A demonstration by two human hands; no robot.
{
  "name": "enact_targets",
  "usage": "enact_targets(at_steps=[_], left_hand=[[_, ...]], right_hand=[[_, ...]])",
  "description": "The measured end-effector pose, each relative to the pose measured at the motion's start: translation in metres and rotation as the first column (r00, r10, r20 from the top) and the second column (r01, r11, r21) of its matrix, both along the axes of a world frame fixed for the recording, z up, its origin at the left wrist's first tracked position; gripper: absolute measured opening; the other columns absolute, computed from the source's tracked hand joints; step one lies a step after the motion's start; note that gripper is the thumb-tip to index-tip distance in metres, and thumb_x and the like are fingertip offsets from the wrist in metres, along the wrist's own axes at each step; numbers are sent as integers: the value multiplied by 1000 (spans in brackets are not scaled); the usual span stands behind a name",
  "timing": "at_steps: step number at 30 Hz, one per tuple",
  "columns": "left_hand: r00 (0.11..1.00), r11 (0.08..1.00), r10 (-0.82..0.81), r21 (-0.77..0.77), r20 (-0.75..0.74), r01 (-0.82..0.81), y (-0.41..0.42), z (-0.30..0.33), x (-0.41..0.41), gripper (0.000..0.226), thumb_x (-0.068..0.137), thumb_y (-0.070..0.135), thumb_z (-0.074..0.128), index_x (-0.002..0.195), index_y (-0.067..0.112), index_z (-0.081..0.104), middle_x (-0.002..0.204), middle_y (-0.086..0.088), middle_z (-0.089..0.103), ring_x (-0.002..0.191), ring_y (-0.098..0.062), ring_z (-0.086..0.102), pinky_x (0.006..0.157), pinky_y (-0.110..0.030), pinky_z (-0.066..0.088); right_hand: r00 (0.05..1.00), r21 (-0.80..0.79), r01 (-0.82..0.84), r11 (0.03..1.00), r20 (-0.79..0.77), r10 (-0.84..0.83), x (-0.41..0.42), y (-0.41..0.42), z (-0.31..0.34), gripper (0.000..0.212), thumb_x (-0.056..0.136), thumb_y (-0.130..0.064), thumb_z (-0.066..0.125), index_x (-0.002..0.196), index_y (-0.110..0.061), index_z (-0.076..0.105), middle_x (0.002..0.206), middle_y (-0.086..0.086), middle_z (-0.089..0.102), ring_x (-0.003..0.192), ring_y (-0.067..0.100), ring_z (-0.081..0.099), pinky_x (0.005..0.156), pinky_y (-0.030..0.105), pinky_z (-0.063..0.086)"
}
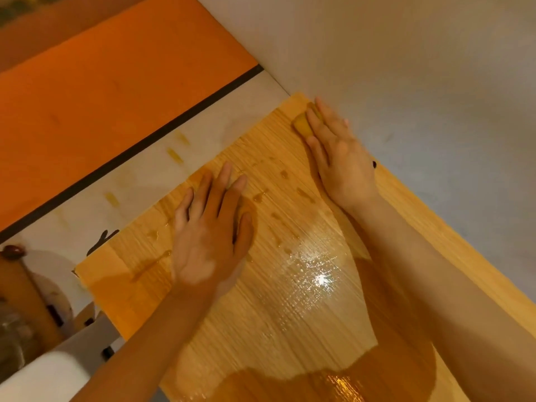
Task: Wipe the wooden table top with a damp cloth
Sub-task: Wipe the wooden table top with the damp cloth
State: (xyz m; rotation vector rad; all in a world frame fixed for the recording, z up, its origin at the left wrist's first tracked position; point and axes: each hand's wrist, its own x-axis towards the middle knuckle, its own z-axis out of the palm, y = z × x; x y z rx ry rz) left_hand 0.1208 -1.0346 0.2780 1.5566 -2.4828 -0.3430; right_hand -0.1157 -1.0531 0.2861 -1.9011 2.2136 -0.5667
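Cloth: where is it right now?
In the head view the yellow cloth sits at the far corner of the wooden table top, next to the wall, pressed under the straight fingers of the right hand.

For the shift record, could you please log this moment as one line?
right hand presses cloth at far corner | left hand flat on wet table top
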Motion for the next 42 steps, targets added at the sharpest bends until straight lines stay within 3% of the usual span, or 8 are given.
enact_targets(at_steps=[5, 12, 16, 21, 25, 29, 37, 42], left_hand=[[997, 998, -51, 50, 61, 48, 2, 1, 1, 55, 103, 41, 24, 157, 27, 25, 167, 4, 14, 156, -20, 6, 124, -39, 3], [998, 997, -49, 58, 39, 47, 0, 2, 4, 55, 104, 40, 27, 157, 26, 25, 167, 5, 13, 156, -18, 7, 123, -42, 10], [998, 998, -48, 42, 38, 46, -2, 1, 4, 55, 104, 40, 29, 157, 24, 27, 167, 3, 16, 156, -20, 11, 122, -43, 13], [999, 996, -35, 77, -23, 37, 0, 2, 4, 55, 104, 40, 31, 157, 25, 25, 168, 5, 11, 156, -16, 5, 123, -41, 9], [987, 991, -44, 117, -156, 63, 2, 10, 10, 53, 106, 37, 32, 157, 22, 28, 168, 4, 13, 156, -15, 2, 126, -37, -1], [994, 994, 77, 87, -74, -70, 27, 15, 46, 53, 106, 37, 28, 156, 21, 29, 167, 1, 16, 156, -18, 3, 127, -39, -2], [976, 973, 216, 86, 8, -216, 42, 8, 75, 58, 103, 41, 29, 157, 21, 26, 167, 0, 18, 156, -16, 6, 126, -34, -6], [976, 973, 215, 100, -42, -210, 43, 13, 75, 55, 103, 39, 30, 155, 22, 30, 166, 2, 19, 156, -16, 6, 126, -36, -2]], right_hand=[[995, 38, 91, 995, 40, -92, 9, 116, 7, 48, 104, -28, 37, 150, -14, 36, 162, -2, 23, 150, 11, 20, 124, 39, 18], [999, 22, -18, 1000, 29, 17, 11, -57, 1, 46, 107, -30, 33, 150, -13, 36, 161, 3, 25, 148, 18, 26, 124, 37, 13], [999, 2, 21, 1000, 33, -21, 23, -59, 0, 46, 107, -28, 34, 149, -12, 37, 161, 5, 25, 149, 20, 24, 124, 36, 12], [936, 49, -352, 935, 21, 352, 46, 28, 4, 46, 106, -28, 36, 150, -13, 37, 161, 1, 25, 150, 15, 21, 125, 36, 15], [999, 65, -42, 997, 36, 39, 8, -29, 9, 46, 107, -28, 31, 151, -16, 33, 163, 2, 20, 149, 20, 21, 123, 36, 8], [986, 37, 149, 988, 73, -151, 28, -44, 5, 46, 107, -26, 32, 150, -11, 35, 162, 6, 21, 150, 23, 20, 125, 39, 8], [854, 10, -520, 854, 10, 520, 114, -2, 1, 44, 104, -29, 39, 143, -12, 48, 157, 7, 35, 146, 25, 31, 122, 43, 20], [998, 41, -14, 999, 61, 11, 13, -21, 9, 43, 106, -28, 36, 145, -15, 45, 159, 5, 30, 148, 22, 25, 124, 44, 13]])
